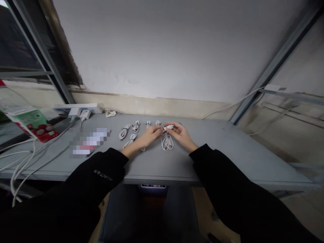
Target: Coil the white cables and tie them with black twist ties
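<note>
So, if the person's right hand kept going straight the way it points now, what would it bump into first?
The right hand would meet the white cable at its fingertips first, then probably the left hand, though depth is hard to judge here.

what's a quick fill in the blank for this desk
The left hand and right hand both hold one white cable, and the sleeves behind them are ____.
On the table, the coiled bundles lie to the ____ of the hands.
The white power strip lies against the ____ at the table's far edge.

black, left, wall
</note>
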`<state>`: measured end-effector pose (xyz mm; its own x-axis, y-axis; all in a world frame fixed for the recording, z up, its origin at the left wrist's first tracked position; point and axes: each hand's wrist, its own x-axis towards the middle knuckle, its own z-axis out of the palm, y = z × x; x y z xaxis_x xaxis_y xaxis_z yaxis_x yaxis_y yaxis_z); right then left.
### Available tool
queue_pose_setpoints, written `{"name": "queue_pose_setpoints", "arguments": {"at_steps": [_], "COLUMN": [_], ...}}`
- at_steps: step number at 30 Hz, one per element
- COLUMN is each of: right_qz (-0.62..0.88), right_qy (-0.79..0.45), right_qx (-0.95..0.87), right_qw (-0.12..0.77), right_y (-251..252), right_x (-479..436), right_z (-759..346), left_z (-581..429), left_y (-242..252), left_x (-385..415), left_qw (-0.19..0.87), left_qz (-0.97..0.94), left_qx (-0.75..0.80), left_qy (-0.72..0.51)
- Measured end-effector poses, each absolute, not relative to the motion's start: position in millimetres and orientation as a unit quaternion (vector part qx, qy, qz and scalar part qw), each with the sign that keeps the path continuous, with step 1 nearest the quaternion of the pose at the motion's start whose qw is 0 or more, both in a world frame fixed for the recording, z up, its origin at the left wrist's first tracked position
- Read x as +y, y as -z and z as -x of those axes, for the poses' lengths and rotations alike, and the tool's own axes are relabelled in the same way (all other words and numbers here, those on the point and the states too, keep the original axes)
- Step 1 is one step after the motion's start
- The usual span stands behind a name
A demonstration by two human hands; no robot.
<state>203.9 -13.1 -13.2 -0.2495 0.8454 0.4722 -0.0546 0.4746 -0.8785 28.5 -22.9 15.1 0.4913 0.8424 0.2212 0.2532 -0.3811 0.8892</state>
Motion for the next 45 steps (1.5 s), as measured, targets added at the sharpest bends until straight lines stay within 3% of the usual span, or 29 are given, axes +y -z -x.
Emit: {"name": "queue_pose_setpoints", "arguments": {"at_steps": [10,19,28,32,39,45], "right_qz": [0.319,0.344,0.342,0.325,0.321,0.351], "right_qy": [-0.441,-0.454,-0.482,-0.496,-0.522,-0.509], "right_qx": [-0.673,-0.671,-0.650,-0.624,-0.579,-0.607], "right_qw": [0.500,0.474,0.478,0.509,0.537,0.499], "right_y": [15,16,19,21,20,21], "right_x": [-6,-3,-2,-2,-2,-4], "right_z": [-206,-208,-205,-204,-204,-204], "left_z": [-23,-22,-24,-22,-25,-27], "left_y": [-8,-3,-6,-10,-6,0], "left_x": [-24,-23,-26,-27,-16,-10], "left_qw": [0.267,0.066,-0.023,0.052,0.349,0.444], "left_qz": [-0.844,-0.882,-0.890,-0.875,-0.785,-0.715], "left_qx": [0.351,0.419,0.436,0.441,0.378,0.367], "left_qy": [-0.306,-0.207,-0.134,-0.192,-0.347,-0.397]}}
